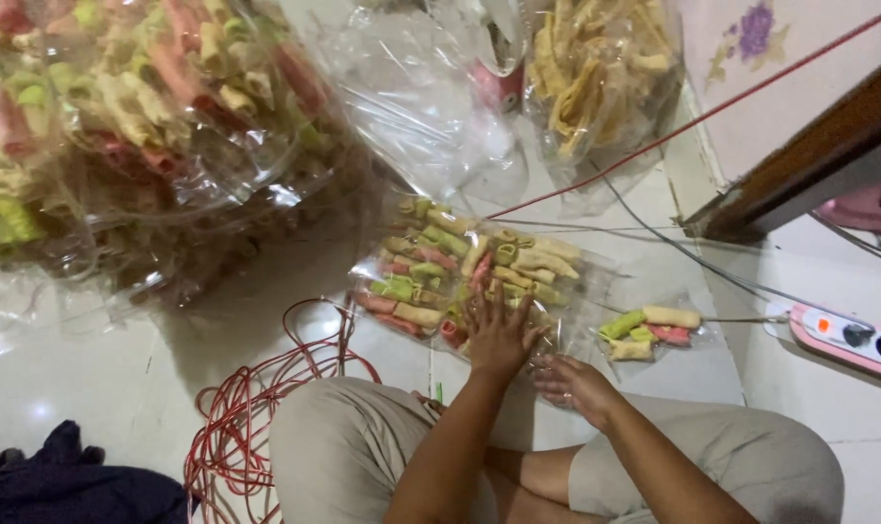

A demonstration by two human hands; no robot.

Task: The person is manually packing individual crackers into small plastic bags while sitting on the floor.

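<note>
Packet: flat clear plastic packet of rolled crackers in pink, green and cream (460,277), lying on the white tiled floor (91,388) just ahead of the seated person's knees, towards the middle of the floor.
Left hand: the left hand (498,335) lies flat on the near end of the packet, fingers spread wide, pressing down and gripping nothing.
Right hand: the right hand (571,383) sits just beside the left, at the packet's near right corner, fingers curled onto the loose clear film; whether it pinches the film or only rests on it I cannot tell.
Handling: likely light and limp, with slippery, crinkly film and brittle crackers that would crush under hard pressure; the empty film edge at the near end looks the safest place to take hold.
Small bag: smaller clear bag holding a few of the same crackers (649,330), on the floor to the right of the packet, apart from both hands.
Bulk sacks: big clear sack of mixed crackers (139,116) at the far left, and a clear sack of yellow crackers (596,78) at the far side.
Other: coiled red cable (256,417) near the left knee; pink and white power strip (848,340) at the right edge.
</note>
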